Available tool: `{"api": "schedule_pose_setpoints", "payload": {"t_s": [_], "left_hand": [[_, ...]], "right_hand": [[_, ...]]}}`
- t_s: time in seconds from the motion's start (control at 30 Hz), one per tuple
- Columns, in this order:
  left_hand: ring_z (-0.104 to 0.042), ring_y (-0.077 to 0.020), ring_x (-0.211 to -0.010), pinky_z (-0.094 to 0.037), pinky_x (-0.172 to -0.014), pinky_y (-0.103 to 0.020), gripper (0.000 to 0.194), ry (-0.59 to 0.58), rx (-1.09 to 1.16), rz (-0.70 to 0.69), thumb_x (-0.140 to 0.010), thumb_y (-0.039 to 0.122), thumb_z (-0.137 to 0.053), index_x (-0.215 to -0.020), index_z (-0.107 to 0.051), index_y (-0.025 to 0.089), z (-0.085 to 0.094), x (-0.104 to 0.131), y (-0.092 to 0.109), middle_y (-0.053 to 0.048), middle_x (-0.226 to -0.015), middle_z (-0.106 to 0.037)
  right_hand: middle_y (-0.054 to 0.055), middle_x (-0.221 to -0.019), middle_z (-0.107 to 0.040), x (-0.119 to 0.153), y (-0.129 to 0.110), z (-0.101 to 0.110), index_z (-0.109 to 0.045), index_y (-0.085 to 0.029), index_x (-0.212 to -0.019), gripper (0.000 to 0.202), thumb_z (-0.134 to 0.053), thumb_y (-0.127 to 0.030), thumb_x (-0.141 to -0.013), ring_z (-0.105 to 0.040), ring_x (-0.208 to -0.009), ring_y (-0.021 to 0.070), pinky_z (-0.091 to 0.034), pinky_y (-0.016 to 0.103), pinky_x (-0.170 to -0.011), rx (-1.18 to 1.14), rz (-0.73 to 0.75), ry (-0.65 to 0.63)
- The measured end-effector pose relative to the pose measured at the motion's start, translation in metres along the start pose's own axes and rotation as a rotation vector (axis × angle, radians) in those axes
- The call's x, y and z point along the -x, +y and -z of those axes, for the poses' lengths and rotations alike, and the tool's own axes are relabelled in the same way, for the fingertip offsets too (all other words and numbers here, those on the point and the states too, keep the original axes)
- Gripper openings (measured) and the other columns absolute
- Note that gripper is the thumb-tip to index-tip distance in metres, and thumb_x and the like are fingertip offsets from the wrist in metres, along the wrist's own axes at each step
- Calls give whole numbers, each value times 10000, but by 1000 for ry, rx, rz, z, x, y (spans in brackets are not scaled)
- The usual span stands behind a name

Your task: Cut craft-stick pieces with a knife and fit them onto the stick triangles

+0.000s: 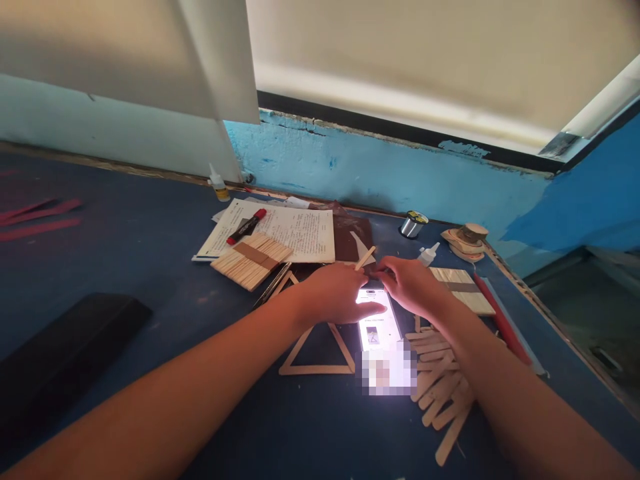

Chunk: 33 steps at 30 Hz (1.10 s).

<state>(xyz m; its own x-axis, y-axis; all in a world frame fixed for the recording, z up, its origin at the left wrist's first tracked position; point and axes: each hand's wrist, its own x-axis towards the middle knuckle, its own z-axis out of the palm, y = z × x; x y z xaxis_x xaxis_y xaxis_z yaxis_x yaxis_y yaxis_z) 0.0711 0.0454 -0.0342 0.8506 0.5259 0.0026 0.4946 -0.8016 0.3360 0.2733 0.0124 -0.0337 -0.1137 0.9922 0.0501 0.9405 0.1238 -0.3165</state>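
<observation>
My left hand is closed round a wooden craft stick, whose tip pokes up past the fingers. Its thumb reaches out over a lit smartphone lying on the table. Just beyond the phone's top edge, my right hand has its fingertips pinched together close to the left hand; what they grip is hidden. Under my left wrist, a triangle of craft sticks lies flat, partly covered. Loose craft sticks are piled beside the phone, below my right forearm.
Behind my hands lie an open notebook, a red-capped marker and a banded stick bundle. A glue bottle, wire spool and second bundle stand around. A dark case sits left.
</observation>
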Motion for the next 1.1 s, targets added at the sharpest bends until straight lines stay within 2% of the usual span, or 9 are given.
{"api": "schedule_pose_setpoints", "payload": {"t_s": [0.1, 0.23, 0.33, 0.43, 0.5, 0.7, 0.83, 0.93, 1.1], "left_hand": [[-652, -313, -1088, -510, -922, -432, 638, 4, -7, 10, -949, 647, -440, -1338, -639, 182, -2, -1, 0, -160, -1213, -725], [-660, -316, -1060, -515, -899, -442, 635, 13, -10, 25, -978, 627, -375, -1309, -653, 160, -4, -1, -1, -173, -1174, -733], [-661, -307, -1064, -512, -911, -435, 600, 24, -15, 24, -1005, 578, -345, -1283, -660, 149, -4, -2, -2, -172, -1180, -731], [-650, -301, -1107, -499, -946, -432, 554, 31, -25, 17, -1034, 504, -309, -1267, -665, 150, -5, -3, -4, -168, -1208, -726], [-647, -306, -1119, -494, -956, -437, 543, 32, -31, 18, -1041, 475, -300, -1257, -670, 141, -6, -4, -5, -174, -1199, -729], [-679, -301, -1003, -516, -858, -421, 527, 21, -28, 33, -1036, 458, -309, -1114, -727, 146, -4, -6, -5, -168, -1077, -752], [-673, -293, -1013, -509, -875, -419, 530, 38, -29, 25, -1045, 441, -293, -1106, -731, 150, -4, -5, -4, -160, -1074, -749], [-670, -287, -1000, -506, -884, -416, 510, 45, -35, 15, -1043, 427, -310, -1094, -732, 145, -5, -5, -4, -157, -1069, -747], [-657, -284, -1049, -492, -928, -412, 468, 48, -33, 12, -1041, 381, -319, -1133, -710, 142, -7, -5, -6, -161, -1129, -737]], "right_hand": [[47, -747, -709, -8, -1, -3, -715, -205, -921, 148, -600, -277, -978, -608, -626, 166, -449, 311, -608, 32, -30, -31], [22, -895, -692, -19, 1, -2, -679, -182, -949, 222, -600, -380, -1010, -629, -723, 134, -549, 308, -703, 36, -39, -80], [41, -956, -681, -24, 1, -2, -667, -178, -939, 172, -648, -346, -970, -628, -775, 150, -539, 318, -722, -12, -37, -45], [58, -898, -679, -26, -1, -2, -632, -196, -872, 74, -694, -232, -852, -616, -751, 172, -482, 310, -671, -112, -49, 26], [57, -855, -696, -26, -1, -3, -606, -211, -874, 94, -677, -216, -813, -628, -727, 182, -458, 303, -635, -210, -51, 55], [84, -929, -740, -32, 9, -10, -539, -207, -1008, 195, -533, -387, -934, -677, -793, 198, -500, 317, -679, -479, -20, 145], [87, -990, -742, -39, 11, -21, -511, -212, -1031, 173, -389, -327, -988, -683, -922, 205, -505, 344, -795, -533, 3, 226], [72, -1009, -746, -39, 6, -26, -534, -218, -1057, 197, -354, -269, -998, -697, -925, 185, -508, 323, -802, -526, 34, 227], [40, -952, -781, -31, -1, -22, -628, -230, -1077, 194, -458, -271, -992, -724, -818, 183, -500, 311, -742, -406, 29, 210]]}}
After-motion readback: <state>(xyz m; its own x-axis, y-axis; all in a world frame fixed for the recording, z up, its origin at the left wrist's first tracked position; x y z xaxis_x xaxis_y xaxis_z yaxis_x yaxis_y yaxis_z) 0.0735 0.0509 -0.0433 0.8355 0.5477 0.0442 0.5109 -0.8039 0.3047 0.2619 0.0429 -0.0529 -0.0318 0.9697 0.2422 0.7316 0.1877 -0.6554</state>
